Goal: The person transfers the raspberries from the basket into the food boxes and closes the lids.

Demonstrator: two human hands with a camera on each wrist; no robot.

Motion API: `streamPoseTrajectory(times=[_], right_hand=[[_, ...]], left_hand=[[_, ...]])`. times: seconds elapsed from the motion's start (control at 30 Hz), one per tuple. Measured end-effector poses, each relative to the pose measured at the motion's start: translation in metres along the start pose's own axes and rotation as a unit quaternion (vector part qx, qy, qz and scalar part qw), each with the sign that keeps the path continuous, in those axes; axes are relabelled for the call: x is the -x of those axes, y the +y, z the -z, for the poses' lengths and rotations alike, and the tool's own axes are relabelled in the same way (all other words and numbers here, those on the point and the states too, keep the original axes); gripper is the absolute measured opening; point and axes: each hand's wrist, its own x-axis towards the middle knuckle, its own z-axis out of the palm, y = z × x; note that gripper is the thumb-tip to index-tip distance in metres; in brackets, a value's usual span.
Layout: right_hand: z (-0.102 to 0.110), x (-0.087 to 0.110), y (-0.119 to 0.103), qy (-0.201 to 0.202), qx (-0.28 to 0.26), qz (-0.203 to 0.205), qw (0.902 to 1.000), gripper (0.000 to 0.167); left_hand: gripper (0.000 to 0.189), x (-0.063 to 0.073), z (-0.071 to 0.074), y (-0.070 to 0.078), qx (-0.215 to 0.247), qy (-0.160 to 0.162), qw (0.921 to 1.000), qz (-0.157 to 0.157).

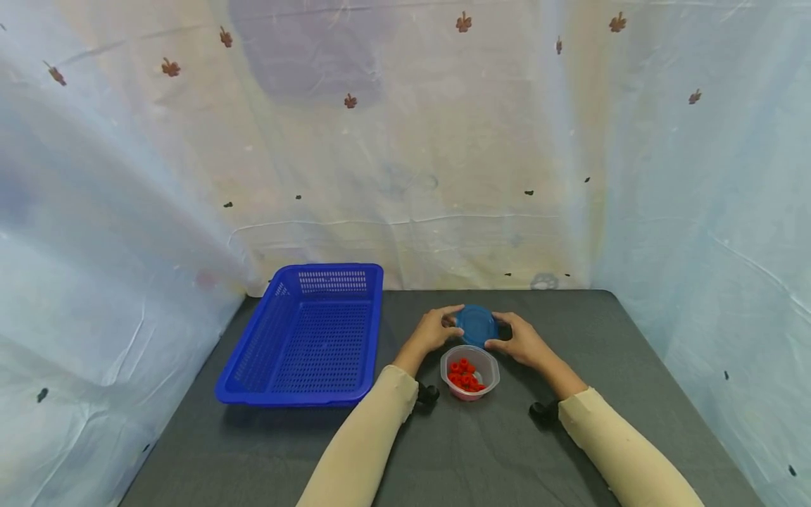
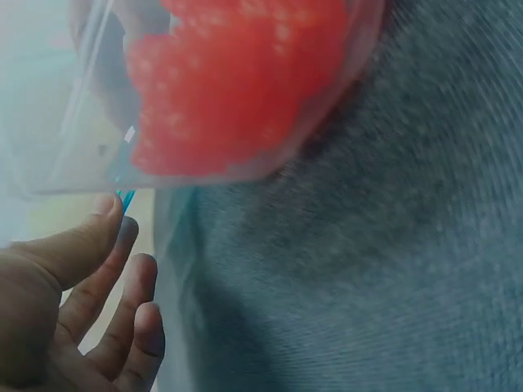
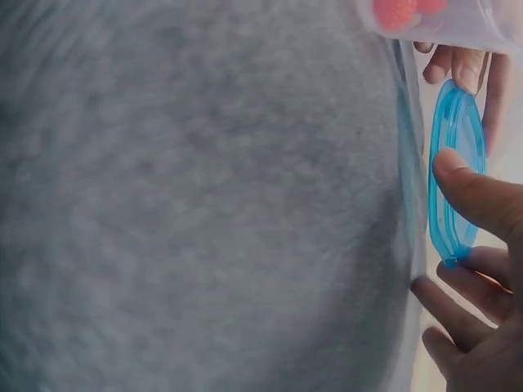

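A round blue lid (image 1: 476,325) is held between both hands, just beyond a clear plastic tub (image 1: 493,370). My left hand (image 1: 436,329) pinches the lid's left edge with thumb and fingers. On the opposite edge my right hand (image 1: 516,339) grips it the same way; in the right wrist view the thumb lies over the rim of the lid (image 3: 442,188). Several small red pieces (image 1: 464,377) lie inside the tub, which stands uncovered on the table. Seen close in the left wrist view, the red pieces (image 2: 237,90) show blurred through the tub's wall.
To the left stands a blue perforated plastic basket (image 1: 324,345) with nothing in it. A dark grey cloth (image 1: 481,458) covers the table. Pale plastic sheeting (image 1: 412,155) hangs behind and at both sides. Black wrist devices (image 1: 427,394) sit under the sleeves' ends.
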Motion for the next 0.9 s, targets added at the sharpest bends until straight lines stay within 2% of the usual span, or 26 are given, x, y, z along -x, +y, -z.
streamPoseTrajectory(times=[0.23, 0.4, 0.67, 0.9], right_hand=[[0.006, 0.000, -0.011, 0.006, -0.042, -0.003, 0.9991, 0.079], [0.010, 0.002, -0.017, 0.026, -0.039, 0.008, 0.9989, 0.081], [0.007, 0.007, -0.024, 0.058, -0.038, 0.047, 0.9965, 0.079], [0.005, 0.009, -0.030, 0.088, -0.049, 0.085, 0.9913, 0.077]], left_hand=[[0.060, 0.006, 0.005, 0.011, 0.006, 0.023, 0.9997, -0.005], [0.060, 0.010, 0.008, 0.017, 0.017, 0.036, 0.9992, -0.001], [0.055, 0.021, 0.009, 0.021, 0.024, 0.076, 0.9968, -0.008], [0.063, 0.028, 0.009, 0.024, 0.072, 0.114, 0.9908, -0.011]])
